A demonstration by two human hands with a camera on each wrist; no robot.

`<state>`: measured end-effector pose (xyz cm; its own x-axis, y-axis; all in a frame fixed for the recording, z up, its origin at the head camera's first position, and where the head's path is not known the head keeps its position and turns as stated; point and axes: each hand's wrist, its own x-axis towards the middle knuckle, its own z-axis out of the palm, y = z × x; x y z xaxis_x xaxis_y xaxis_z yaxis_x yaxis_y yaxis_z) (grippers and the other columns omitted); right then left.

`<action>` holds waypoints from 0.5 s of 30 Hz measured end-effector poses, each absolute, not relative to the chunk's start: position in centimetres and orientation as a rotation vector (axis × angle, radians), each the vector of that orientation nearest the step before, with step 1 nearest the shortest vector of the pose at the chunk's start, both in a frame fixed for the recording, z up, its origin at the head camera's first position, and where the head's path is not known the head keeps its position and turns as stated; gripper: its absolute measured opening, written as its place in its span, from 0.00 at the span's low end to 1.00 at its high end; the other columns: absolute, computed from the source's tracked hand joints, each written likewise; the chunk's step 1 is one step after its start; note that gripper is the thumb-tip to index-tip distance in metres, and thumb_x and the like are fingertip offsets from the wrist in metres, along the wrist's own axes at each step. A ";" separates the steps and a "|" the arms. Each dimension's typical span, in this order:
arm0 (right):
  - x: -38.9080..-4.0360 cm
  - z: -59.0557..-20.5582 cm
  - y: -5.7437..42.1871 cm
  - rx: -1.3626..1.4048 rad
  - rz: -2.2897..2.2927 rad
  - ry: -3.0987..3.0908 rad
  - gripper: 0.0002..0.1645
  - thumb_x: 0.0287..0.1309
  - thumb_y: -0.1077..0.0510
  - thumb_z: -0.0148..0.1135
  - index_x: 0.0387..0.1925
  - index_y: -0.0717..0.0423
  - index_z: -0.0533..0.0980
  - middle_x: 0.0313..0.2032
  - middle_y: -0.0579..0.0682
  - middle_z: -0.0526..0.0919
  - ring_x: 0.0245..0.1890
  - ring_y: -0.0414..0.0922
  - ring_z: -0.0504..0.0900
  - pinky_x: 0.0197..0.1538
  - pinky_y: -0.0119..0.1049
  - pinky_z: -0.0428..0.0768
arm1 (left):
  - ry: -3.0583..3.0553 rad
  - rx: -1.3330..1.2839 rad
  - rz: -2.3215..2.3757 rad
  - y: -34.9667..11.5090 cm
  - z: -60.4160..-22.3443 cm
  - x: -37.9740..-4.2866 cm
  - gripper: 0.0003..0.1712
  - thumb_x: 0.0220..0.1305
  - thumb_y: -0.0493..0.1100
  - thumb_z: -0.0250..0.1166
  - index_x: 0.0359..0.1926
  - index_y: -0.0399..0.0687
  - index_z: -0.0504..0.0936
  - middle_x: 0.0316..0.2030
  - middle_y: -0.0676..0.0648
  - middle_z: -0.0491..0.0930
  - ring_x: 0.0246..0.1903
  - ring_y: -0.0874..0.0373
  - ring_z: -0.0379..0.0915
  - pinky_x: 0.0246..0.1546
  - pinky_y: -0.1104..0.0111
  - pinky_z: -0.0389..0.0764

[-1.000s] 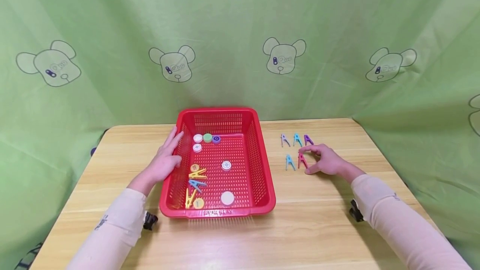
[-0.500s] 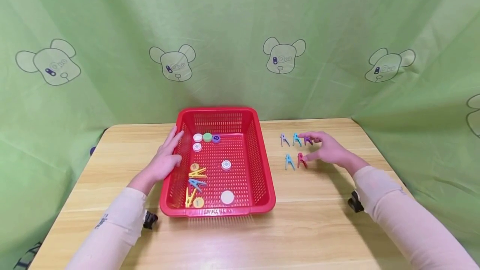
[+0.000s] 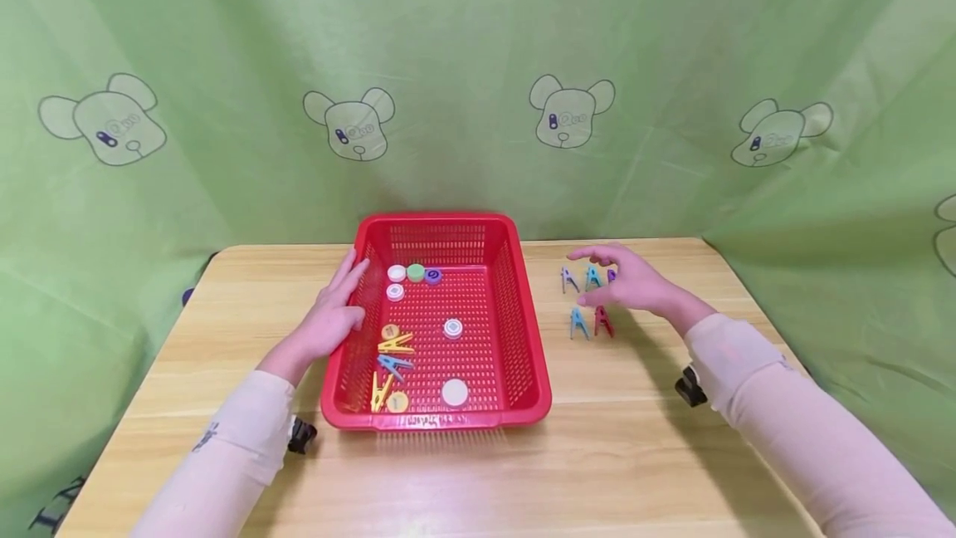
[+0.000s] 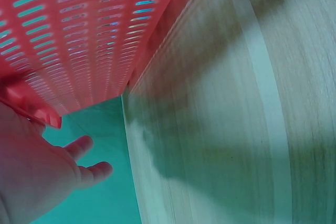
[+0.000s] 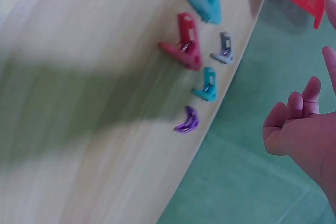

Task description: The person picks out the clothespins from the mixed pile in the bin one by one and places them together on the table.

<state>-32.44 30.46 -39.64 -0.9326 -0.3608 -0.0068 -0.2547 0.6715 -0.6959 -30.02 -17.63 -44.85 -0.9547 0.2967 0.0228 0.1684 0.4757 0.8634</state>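
Note:
My left hand [image 3: 329,322] rests on the left rim of a red plastic basket [image 3: 532,405], its fingers straight along the side. In the left wrist view, loosely spread fingers show beside the basket wall. Over the clothespins on the right, my right hand [image 3: 631,282] hovers with thumb and forefinger apart, holding nothing. The back row has a grey-violet clothespin [image 3: 569,279], a teal clothespin [image 3: 593,276] and a purple clothespin [image 5: 188,120], which the hand partly covers in the head view. In the front row lie a light blue clothespin [image 3: 578,323] and a red clothespin [image 3: 603,320].
Inside the basket are white discs [image 3: 454,393], a green disc [image 3: 416,272], a purple disc [image 3: 433,276], orange-yellow discs [image 3: 398,402], yellow clothespins [image 3: 380,393] and a blue clothespin [image 3: 392,365]. A green curtain [image 3: 463,173] hangs behind the wooden table [image 3: 478,488].
My right hand has moved from beside the red clothespin back past the purple one, then left across the clothespins. The clothespins stay where they were; my left hand keeps its place on the basket.

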 end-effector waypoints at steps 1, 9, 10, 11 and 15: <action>-32.5 -39.4 30.2 -0.521 -1.099 2.744 0.40 0.47 0.56 0.79 0.64 0.50 0.74 0.66 0.58 0.67 0.64 0.61 0.63 0.62 0.65 0.62 | 2.584 0.408 1.491 -17.6 -44.8 -30.0 0.53 0.54 0.30 0.55 0.80 0.52 0.48 0.77 0.64 0.27 0.75 0.40 0.27 0.66 0.39 0.54; -32.8 -37.7 27.2 -0.619 -1.029 2.761 0.38 0.49 0.53 0.78 0.63 0.48 0.75 0.59 0.57 0.69 0.61 0.57 0.65 0.61 0.63 0.63 | 2.586 0.415 1.487 -17.6 -44.9 -30.1 0.54 0.52 0.30 0.56 0.80 0.51 0.48 0.77 0.64 0.27 0.75 0.39 0.27 0.67 0.38 0.49; -32.9 -37.6 26.8 -0.632 -1.032 2.754 0.38 0.49 0.54 0.78 0.63 0.48 0.75 0.59 0.57 0.69 0.61 0.58 0.64 0.61 0.63 0.63 | 2.587 0.413 1.487 -17.5 -44.9 -30.1 0.54 0.52 0.30 0.56 0.80 0.51 0.48 0.77 0.64 0.27 0.75 0.39 0.27 0.67 0.38 0.50; -33.0 -37.4 26.4 -0.648 -1.034 2.747 0.38 0.49 0.53 0.78 0.63 0.48 0.76 0.59 0.57 0.69 0.61 0.58 0.64 0.61 0.63 0.63 | 2.585 0.411 1.487 -17.6 -44.9 -30.1 0.54 0.52 0.30 0.56 0.80 0.51 0.48 0.77 0.64 0.27 0.75 0.39 0.27 0.67 0.38 0.50; -33.3 -36.9 24.9 -0.694 -1.047 2.719 0.39 0.47 0.53 0.79 0.62 0.49 0.76 0.58 0.56 0.69 0.61 0.58 0.65 0.61 0.63 0.63 | 2.588 0.407 1.486 -17.6 -44.9 -30.1 0.53 0.52 0.30 0.56 0.80 0.51 0.48 0.77 0.64 0.27 0.75 0.39 0.28 0.66 0.38 0.52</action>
